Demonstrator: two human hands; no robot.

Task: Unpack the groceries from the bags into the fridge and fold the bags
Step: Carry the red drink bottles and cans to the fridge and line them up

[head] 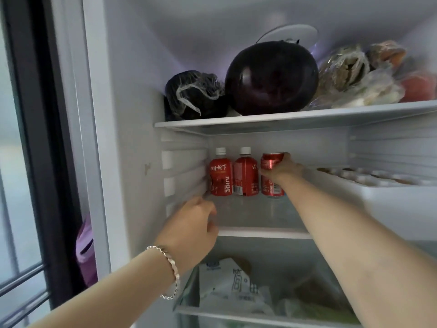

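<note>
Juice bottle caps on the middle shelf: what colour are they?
The caps are white; head view.

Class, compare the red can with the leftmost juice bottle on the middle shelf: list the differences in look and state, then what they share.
The juice bottle has a white cap on a narrow neck; the can has a flat top, no cap. The bottle stands free beside the fridge wall; the right hand grips the can at the row's other end. Both are red, upright and on the same shelf.

middle shelf (260, 233): juice bottles (221, 176) left of can (272, 183) | egg tray (390, 185) right | top shelf (283, 119): eggplant (272, 76)
</note>
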